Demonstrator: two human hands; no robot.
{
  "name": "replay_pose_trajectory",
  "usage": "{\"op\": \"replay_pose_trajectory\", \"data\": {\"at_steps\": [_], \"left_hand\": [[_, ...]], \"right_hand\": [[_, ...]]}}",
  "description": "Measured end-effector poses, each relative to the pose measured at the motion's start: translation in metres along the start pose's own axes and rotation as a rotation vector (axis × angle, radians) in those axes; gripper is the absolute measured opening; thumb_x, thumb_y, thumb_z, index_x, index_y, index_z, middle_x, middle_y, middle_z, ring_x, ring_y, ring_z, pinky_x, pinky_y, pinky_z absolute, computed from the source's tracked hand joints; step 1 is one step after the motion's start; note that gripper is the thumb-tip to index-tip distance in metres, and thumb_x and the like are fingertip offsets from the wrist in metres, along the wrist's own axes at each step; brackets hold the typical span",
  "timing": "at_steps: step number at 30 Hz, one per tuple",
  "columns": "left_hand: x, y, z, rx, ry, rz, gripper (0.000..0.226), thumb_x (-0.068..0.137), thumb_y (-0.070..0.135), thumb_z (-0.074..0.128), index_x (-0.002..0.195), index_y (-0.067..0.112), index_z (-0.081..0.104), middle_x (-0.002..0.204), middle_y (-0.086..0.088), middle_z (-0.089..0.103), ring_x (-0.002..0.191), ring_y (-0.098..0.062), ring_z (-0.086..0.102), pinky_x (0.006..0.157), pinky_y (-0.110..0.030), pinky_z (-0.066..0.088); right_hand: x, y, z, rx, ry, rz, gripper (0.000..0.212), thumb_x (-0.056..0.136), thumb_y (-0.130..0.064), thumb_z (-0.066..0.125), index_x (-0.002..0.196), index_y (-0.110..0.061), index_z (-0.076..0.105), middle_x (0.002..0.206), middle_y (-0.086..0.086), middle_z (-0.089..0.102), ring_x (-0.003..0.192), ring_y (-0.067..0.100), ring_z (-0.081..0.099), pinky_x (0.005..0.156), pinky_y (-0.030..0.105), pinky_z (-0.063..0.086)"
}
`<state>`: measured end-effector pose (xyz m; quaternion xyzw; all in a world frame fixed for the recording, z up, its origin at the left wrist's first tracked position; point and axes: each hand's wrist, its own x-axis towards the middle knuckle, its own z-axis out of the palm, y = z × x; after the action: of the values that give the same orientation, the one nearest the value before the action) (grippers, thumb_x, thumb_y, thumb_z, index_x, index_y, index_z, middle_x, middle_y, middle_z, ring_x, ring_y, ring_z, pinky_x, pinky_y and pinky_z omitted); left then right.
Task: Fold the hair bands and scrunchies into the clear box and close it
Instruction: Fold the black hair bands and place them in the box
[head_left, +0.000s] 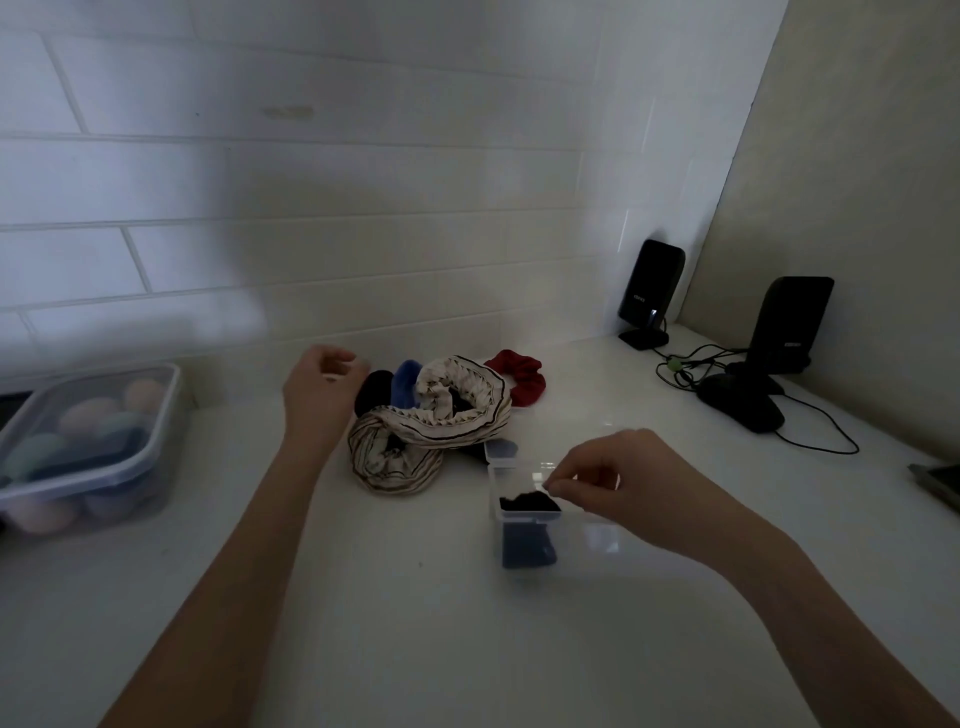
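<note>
The right hand (618, 483) is being held over the clear box (566, 540), fingertips pinched together above a dark band (527, 503) lying inside; whether that band is actually being gripped cannot be told. The left hand (319, 387) is being hovered loosely curled, nothing held, just beside the striped scrunchies (431, 421). Beyond them, black, blue and red scrunchie (519, 376) pieces are lying on the bench (363, 597). The bulky striped ones are likely being left for last; the lid could be kept from closing by springy fabric, or the light box tipped.
</note>
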<state>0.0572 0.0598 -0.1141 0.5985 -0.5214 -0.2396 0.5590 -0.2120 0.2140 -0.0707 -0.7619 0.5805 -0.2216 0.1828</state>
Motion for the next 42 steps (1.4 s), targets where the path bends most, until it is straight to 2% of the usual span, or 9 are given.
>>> {"op": "replay_pose_trajectory", "data": {"at_steps": [4, 7, 15, 22, 26, 30, 36, 39, 42], "left_hand": [[0.009, -0.017, 0.017, 0.224, -0.259, -0.158, 0.058, 0.075, 0.040, 0.072, 0.117, 0.003, 0.054, 0.111, -0.015, 0.061, 0.098, -0.028, 0.059, 0.077, -0.033, 0.044], [0.011, -0.022, 0.022, 0.285, -0.293, -0.175, 0.056, 0.074, 0.034, 0.074, 0.117, 0.003, 0.055, 0.115, -0.018, 0.062, 0.105, -0.032, 0.058, 0.078, -0.031, 0.041], [0.009, -0.017, 0.009, -0.084, 0.057, -0.146, 0.028, 0.083, 0.014, 0.059, 0.109, 0.005, 0.055, 0.103, -0.014, 0.063, 0.084, -0.027, 0.059, 0.066, -0.028, 0.046], [-0.037, 0.053, -0.008, -0.255, 0.170, 0.252, 0.014, 0.084, 0.018, 0.058, 0.095, 0.024, 0.052, 0.089, 0.001, 0.061, 0.084, -0.028, 0.064, 0.076, -0.041, 0.053], [-0.075, 0.088, -0.004, -0.395, -0.021, 0.329, 0.024, 0.082, 0.001, 0.056, 0.092, 0.023, 0.054, 0.082, 0.001, 0.061, 0.065, -0.018, 0.061, 0.063, -0.030, 0.053], [-0.109, 0.100, 0.019, -0.596, -0.331, 0.165, 0.028, 0.084, -0.010, 0.052, 0.089, 0.017, 0.057, 0.072, 0.003, 0.065, 0.049, -0.006, 0.054, 0.049, -0.017, 0.045], [-0.136, 0.099, 0.045, -0.571, -0.598, 0.074, 0.021, 0.086, -0.006, 0.053, 0.100, 0.008, 0.057, 0.071, 0.002, 0.066, 0.052, -0.009, 0.057, 0.052, -0.023, 0.044], [-0.139, 0.090, 0.052, -0.479, -0.656, 0.086, 0.018, 0.089, 0.000, 0.052, 0.104, 0.009, 0.058, 0.076, -0.001, 0.068, 0.056, -0.009, 0.059, 0.053, -0.020, 0.046], [-0.138, 0.083, 0.054, -0.416, -0.668, 0.135, 0.021, 0.093, 0.005, 0.048, 0.109, 0.012, 0.060, 0.080, -0.003, 0.066, 0.060, -0.010, 0.059, 0.059, -0.022, 0.048]], "right_hand": [[-0.001, 0.002, 0.000, 0.004, -0.006, -0.002, 0.010, 0.086, -0.030, 0.065, 0.087, -0.027, 0.075, 0.062, -0.006, 0.062, 0.056, 0.006, 0.048, 0.057, 0.023, 0.043], [-0.002, 0.003, 0.000, 0.017, 0.000, -0.003, 0.011, 0.087, -0.029, 0.064, 0.088, -0.027, 0.075, 0.063, -0.007, 0.063, 0.056, 0.005, 0.049, 0.058, 0.019, 0.043], [0.000, 0.000, -0.002, 0.036, -0.252, 0.035, 0.012, 0.083, -0.032, 0.069, 0.094, -0.033, 0.075, 0.078, -0.011, 0.067, 0.064, 0.002, 0.056, 0.064, 0.022, 0.050], [0.004, -0.003, 0.011, -0.036, -0.417, 0.065, 0.014, 0.083, -0.029, 0.069, 0.095, -0.030, 0.076, 0.094, -0.009, 0.074, 0.060, -0.005, 0.056, 0.055, 0.006, 0.040], [0.002, -0.001, 0.014, -0.055, -0.407, 0.066, 0.015, 0.084, -0.029, 0.068, 0.096, -0.029, 0.076, 0.090, -0.010, 0.073, 0.055, -0.010, 0.052, 0.051, 0.006, 0.037], [-0.005, 0.002, 0.016, 0.022, -0.364, 0.077, 0.012, 0.084, -0.027, 0.068, 0.091, -0.026, 0.077, 0.075, -0.015, 0.068, 0.057, -0.005, 0.054, 0.056, 0.007, 0.040], [-0.012, 0.011, 0.023, 0.239, -0.222, 0.182, 0.014, 0.085, -0.027, 0.068, 0.090, -0.015, 0.073, 0.085, -0.002, 0.073, 0.078, 0.010, 0.068, 0.070, 0.018, 0.054], [-0.014, 0.007, 0.020, 0.359, -0.145, 0.242, 0.009, 0.087, -0.014, 0.062, 0.086, -0.021, 0.068, 0.080, -0.001, 0.070, 0.067, 0.012, 0.066, 0.066, 0.024, 0.056], [-0.017, 0.004, 0.018, 0.533, -0.064, 0.270, 0.035, 0.086, -0.010, 0.064, 0.115, -0.026, 0.052, 0.100, 0.005, 0.068, 0.068, 0.015, 0.068, 0.069, 0.033, 0.060]]}}
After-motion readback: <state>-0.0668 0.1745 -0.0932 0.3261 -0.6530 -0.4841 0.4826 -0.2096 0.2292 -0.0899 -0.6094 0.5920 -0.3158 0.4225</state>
